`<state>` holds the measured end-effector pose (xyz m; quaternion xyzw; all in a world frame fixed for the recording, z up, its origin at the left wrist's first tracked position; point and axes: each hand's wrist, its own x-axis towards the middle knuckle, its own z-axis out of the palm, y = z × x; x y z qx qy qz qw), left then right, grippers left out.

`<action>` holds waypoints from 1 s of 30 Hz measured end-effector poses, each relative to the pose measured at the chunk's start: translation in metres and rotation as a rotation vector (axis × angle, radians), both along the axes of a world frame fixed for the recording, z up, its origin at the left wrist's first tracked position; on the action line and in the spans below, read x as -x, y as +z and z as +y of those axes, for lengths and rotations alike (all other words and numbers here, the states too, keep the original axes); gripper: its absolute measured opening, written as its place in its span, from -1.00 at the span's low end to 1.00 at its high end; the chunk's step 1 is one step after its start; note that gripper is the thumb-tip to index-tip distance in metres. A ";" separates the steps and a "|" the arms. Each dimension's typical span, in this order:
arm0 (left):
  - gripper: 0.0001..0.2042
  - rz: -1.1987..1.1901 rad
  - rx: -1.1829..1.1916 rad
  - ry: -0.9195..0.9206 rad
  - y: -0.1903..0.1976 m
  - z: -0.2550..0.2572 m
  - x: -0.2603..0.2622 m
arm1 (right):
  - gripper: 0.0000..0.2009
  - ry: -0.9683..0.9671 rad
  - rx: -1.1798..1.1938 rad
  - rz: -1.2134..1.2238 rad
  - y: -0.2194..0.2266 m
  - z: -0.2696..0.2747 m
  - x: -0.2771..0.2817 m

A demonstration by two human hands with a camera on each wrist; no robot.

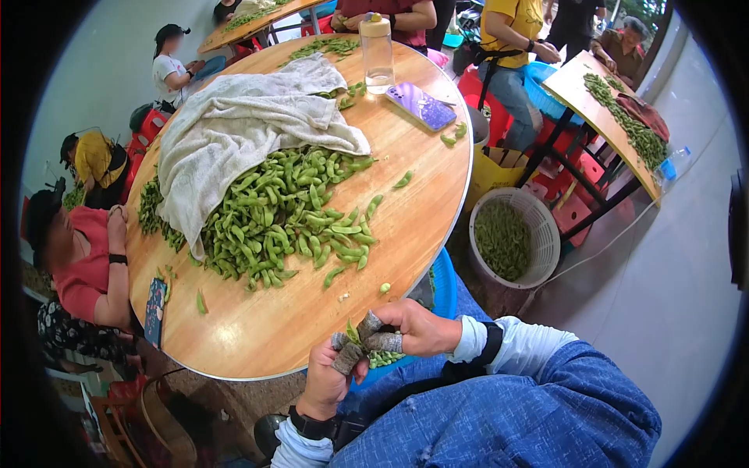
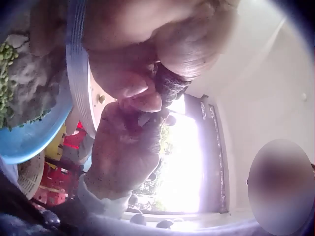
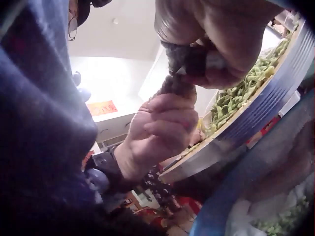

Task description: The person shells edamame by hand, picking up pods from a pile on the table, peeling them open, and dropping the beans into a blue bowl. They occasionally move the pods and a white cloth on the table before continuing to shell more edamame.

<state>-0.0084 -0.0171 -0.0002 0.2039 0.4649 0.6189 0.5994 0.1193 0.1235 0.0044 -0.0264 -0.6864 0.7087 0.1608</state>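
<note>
In the head view, a green pod (image 1: 353,333) is pinched between the two hands, over the table's near edge. The left hand (image 1: 328,376) grips its lower left side with wrapped thumb and finger. From the right, the right hand (image 1: 413,327) pinches it, also with grey wraps on its fingertips. Both hands nearly touch; in the wrist views the fingers hide the pod. A large heap of green pods (image 1: 273,210) lies on the round table (image 1: 257,335), partly under a pale cloth (image 1: 234,125). Below the hands, shelled beans (image 1: 382,358) show in a blue basin (image 1: 445,285).
A bottle (image 1: 378,58) and a purple phone (image 1: 421,106) stand and lie at the table's far side. Another phone (image 1: 154,312) lies at the left edge. A white basket (image 1: 538,242) of pods is on the floor to the right. Several people sit or stand around.
</note>
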 end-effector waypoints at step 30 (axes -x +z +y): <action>-0.80 1.686 -0.135 -0.394 0.013 0.041 -0.018 | -0.91 -1.191 -0.146 -0.395 -0.095 0.146 -0.156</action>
